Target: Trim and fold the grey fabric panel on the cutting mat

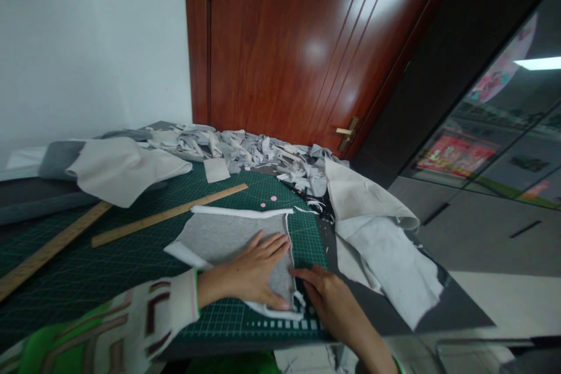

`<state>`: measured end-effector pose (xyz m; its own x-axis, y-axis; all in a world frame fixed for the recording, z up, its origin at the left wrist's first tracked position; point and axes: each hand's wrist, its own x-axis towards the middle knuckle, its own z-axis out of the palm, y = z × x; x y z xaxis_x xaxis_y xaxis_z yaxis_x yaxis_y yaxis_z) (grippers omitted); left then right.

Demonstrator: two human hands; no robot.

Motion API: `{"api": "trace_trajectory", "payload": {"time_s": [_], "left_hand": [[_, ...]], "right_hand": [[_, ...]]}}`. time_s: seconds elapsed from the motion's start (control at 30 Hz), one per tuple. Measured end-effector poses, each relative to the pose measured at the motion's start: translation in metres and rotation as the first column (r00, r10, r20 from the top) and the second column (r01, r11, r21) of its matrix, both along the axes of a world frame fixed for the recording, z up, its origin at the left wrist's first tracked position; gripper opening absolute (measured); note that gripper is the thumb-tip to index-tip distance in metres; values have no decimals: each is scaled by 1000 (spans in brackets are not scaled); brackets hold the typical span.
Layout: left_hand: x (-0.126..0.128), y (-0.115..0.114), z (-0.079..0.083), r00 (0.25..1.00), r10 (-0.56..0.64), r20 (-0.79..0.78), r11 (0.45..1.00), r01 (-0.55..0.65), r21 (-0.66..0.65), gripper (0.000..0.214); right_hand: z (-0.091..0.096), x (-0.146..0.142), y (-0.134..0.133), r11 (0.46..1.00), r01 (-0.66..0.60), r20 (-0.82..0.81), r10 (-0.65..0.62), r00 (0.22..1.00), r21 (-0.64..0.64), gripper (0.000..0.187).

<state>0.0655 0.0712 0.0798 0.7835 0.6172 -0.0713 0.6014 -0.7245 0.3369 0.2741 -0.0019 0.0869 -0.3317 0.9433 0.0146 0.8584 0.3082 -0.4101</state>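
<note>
A grey fabric piece (228, 231) with white rolled edges lies on the green cutting mat (210, 330). My left hand (260, 272) rests flat on it with the fingers spread, pressing the cloth against the mat. My right hand (331, 298) is at the fabric's right edge, its index fingertip touching that edge. The other fingers are curled, and the thumb side is hidden. Whatever may be in that hand cannot be made out. A small frayed bit of cloth (299, 299) sticks out at the lower right corner of the fabric.
Two wooden rulers (175, 212) (52, 251) lie to the left. Fabric scraps (263, 149) are heaped along the back by the door (280, 41). Larger white cloths (385, 251) hang over the table's right side. Grey and beige fabric (127, 166) sits at the left.
</note>
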Motion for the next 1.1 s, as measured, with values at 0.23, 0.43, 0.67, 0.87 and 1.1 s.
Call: {"api": "trace_trajectory", "payload": {"time_s": [0.23,0.43,0.67,0.87,1.1], "left_hand": [[4,-2,-3,1000,17,-9,1000,-17,-7,123],[4,-2,-1,999,35,-14,999,-35,-11,124],[3,-3,2,999,30,-28,999,-31,-34,126],[2,-4,4,999,31,-19,999,-32,-35,125],[2,-5,11,999,33,-39,999,-34,-42,122]], "right_hand": [[2,11,-2,998,-54,-18,53,998,-26,48],[4,14,-10,987,-123,-87,114,990,-103,46],[14,27,-9,983,-148,-109,137,985,-104,34],[27,42,68,995,66,57,-71,996,78,28],[16,32,171,923,321,179,-359,916,211,28]]}}
